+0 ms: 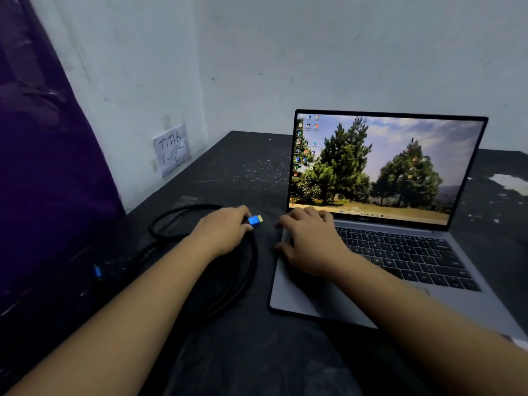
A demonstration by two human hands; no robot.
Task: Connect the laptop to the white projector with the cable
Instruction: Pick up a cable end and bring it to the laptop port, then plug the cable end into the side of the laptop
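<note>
Left hand (225,232) pinches the cable (200,244) plug (blue, gold-tipped) beside the laptop (371,252); right hand (311,241) rests released on its corner.

Your grey laptop (371,224) sits open at right, its screen lit with a tree wallpaper. The black cable (200,252) lies coiled just left of it, its blue plug (255,220) pointing toward the laptop.

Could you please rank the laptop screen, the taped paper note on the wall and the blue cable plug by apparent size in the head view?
1. laptop screen
2. paper note
3. blue cable plug, in the left hand
</note>
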